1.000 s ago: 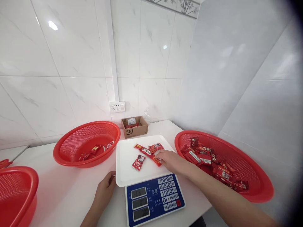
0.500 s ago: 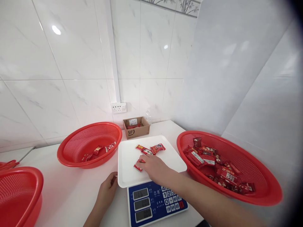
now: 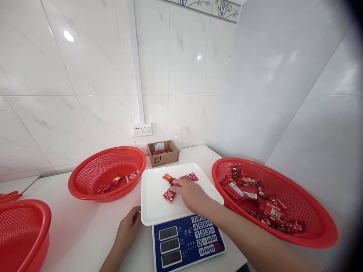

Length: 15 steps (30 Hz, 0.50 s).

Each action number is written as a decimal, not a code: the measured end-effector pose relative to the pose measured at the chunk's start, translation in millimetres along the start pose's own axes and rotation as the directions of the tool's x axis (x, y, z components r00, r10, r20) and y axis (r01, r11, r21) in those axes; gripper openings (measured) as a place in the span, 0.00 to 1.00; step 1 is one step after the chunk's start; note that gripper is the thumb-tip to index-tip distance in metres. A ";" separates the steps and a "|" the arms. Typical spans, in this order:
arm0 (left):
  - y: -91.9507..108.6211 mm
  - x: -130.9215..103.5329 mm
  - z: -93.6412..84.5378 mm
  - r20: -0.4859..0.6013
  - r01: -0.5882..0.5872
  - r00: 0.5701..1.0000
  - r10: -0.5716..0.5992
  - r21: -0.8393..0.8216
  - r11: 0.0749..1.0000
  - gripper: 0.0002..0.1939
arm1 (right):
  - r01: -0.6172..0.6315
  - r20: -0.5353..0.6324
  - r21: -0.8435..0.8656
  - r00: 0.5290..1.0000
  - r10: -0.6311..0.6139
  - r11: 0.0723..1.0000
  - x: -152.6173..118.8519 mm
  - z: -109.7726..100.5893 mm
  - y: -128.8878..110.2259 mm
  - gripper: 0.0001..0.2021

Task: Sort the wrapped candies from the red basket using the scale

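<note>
On the white tray point(image 3: 153, 206) of a weighing scale point(image 3: 170, 260) lie several small red candy packets. One candy packet point(image 3: 169, 195) lies by itself nearer the front. My right hand point(image 3: 190, 192) reaches over the tray from the right. Its fingers are bent together on a candy packet in the middle, which they mostly cover. Behind them show a red and yellow packet point(image 3: 168, 177) and a red packet with dark lettering point(image 3: 190, 176). My left hand point(image 3: 127, 228) rests beside the tray's left edge, fingers curled; what they hold, if anything, is hidden.
At right a red basket point(image 3: 320, 230) holds many red packets. Another red basket point(image 3: 85, 190) with several packets stands left of the scale, and a third basket point(image 3: 42, 223) sits at lower left. A small cardboard box point(image 3: 167, 158) stands near the wall behind the tray.
My right hand has shifted slightly right and away from me, off the front candy packet, which now lies uncovered. My left hand has stayed in place.
</note>
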<state>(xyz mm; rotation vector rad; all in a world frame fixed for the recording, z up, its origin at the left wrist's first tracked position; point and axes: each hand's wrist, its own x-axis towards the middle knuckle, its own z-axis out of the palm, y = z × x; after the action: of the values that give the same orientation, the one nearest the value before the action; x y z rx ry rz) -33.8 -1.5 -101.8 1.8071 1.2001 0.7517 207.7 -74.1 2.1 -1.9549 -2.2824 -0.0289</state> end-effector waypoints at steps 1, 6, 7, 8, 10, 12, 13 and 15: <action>-0.5 0.3 0.3 0.001 -0.003 1.000 0.003 0.002 1.000 0.17 | -0.045 -0.011 0.004 0.999 0.045 0.999 -0.1 -5.4 6.9 0.22; -2.2 1.1 1.8 0.017 -0.001 1.000 0.001 0.000 1.000 0.17 | -0.226 -0.018 0.001 0.974 0.226 0.974 -2.7 -20.8 46.1 0.20; -2.0 0.9 1.9 0.020 0.001 1.000 -0.001 -0.002 1.000 0.17 | -0.233 -0.009 0.003 0.972 0.233 0.972 -3.6 -19.9 52.0 0.19; -1.7 0.7 1.8 0.021 0.003 1.000 -0.003 -0.002 1.000 0.17 | -0.234 0.002 0.007 0.972 0.234 0.972 -4.4 -18.0 56.8 0.18; -1.1 0.1 1.4 0.020 0.006 1.000 -0.006 0.000 1.000 0.17 | -0.226 0.016 0.020 0.974 0.225 0.974 -4.8 -12.6 63.2 0.18; -1.0 -0.4 0.9 0.021 0.009 1.000 -0.009 0.004 1.000 0.17 | -0.221 0.014 0.035 0.975 0.221 0.975 -2.9 -7.7 66.8 0.18; -1.3 -0.5 0.8 0.022 0.008 1.000 -0.009 0.006 1.000 0.17 | -0.223 0.008 0.042 0.975 0.223 0.974 -1.1 -6.0 67.9 0.18; -2.0 -0.3 0.7 0.025 0.004 1.000 -0.005 0.016 1.000 0.17 | -0.227 -0.007 0.057 0.974 0.228 0.972 3.8 -3.8 69.6 0.18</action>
<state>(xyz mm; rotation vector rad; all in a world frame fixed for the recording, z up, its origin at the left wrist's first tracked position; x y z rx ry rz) -34.2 -1.6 -103.9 1.8208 1.1962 0.7170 276.0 -59.9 1.2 -2.1660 -2.0126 0.0447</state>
